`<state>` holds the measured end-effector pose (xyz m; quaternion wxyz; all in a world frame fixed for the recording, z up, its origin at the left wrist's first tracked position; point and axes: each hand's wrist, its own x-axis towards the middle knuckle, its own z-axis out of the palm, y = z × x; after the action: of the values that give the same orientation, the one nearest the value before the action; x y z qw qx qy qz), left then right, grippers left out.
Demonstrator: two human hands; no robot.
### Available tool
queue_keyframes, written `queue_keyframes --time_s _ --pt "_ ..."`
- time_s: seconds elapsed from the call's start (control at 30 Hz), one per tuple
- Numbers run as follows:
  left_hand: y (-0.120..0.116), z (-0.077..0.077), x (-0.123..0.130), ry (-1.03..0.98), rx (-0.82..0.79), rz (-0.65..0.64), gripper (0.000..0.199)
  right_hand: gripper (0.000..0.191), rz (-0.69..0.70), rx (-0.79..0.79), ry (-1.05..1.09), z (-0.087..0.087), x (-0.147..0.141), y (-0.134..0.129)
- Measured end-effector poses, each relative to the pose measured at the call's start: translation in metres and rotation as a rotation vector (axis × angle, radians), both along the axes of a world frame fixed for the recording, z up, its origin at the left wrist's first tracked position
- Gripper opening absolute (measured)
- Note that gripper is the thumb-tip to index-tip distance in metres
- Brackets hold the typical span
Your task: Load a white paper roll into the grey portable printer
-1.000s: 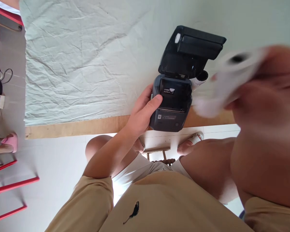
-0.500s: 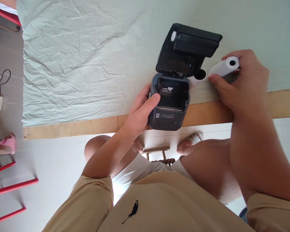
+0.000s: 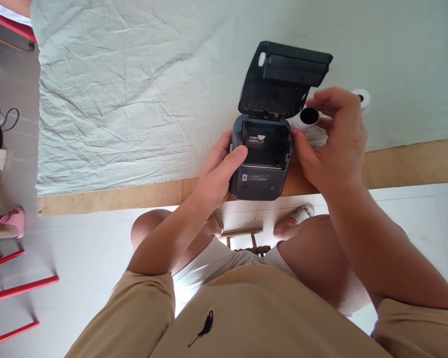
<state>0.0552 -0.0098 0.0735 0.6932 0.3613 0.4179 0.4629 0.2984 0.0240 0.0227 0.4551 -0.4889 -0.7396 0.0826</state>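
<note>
My left hand (image 3: 220,169) grips a dark grey portable label printer (image 3: 263,184) by its left side, thumb over the rim of the bay. The printer's lid (image 3: 274,94) stands raised, and no roll shows in the bay. My right hand (image 3: 334,139) is close beside the printer's right edge, its thumb and fingers closed about a white roll with a dark core (image 3: 296,122). The hand and the printer hide part of that roll. Another white paper roll (image 3: 366,102) lies on the cloth behind my right hand, mostly covered by it.
A pale green wrinkled cloth (image 3: 134,99) covers the table, whose wooden edge (image 3: 115,198) runs along my side. On the left are red metal legs (image 3: 22,288), cables (image 3: 9,119) and a person's foot in a pink slipper (image 3: 15,221). My knees are below the edge.
My right hand has let go of the plain white roll, leaving it on the cloth, and has moved left to the dark-cored roll. The left hand and printer hardly moved.
</note>
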Motion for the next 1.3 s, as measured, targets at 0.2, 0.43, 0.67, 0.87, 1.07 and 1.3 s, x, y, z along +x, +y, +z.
queue_keyframes --time_s 0.2,0.43,0.67,0.87,1.07,1.3 --pt "0.001 -0.002 -0.002 0.000 -0.006 -0.027 0.064 0.050 -0.042 -0.065 0.079 0.005 0.000 -0.008" --pt "0.000 -0.007 -0.002 0.012 0.001 -0.017 0.060 0.038 -0.024 -0.004 -0.113 0.011 0.001 -0.008" --pt "-0.001 -0.004 -0.002 0.000 0.002 -0.009 0.062 0.057 -0.066 0.036 0.001 0.005 0.002 -0.001" --pt "0.000 -0.006 -0.002 0.020 0.032 -0.016 0.062 0.030 -0.072 0.200 0.216 0.043 -0.024 -0.021" --pt "-0.002 -0.007 -0.005 0.057 0.053 -0.058 0.060 0.029 0.040 0.195 0.040 0.042 -0.042 -0.024" --pt "-0.001 -0.009 -0.003 0.057 0.047 -0.045 0.059 0.044 0.088 0.274 0.062 0.038 -0.034 -0.015"
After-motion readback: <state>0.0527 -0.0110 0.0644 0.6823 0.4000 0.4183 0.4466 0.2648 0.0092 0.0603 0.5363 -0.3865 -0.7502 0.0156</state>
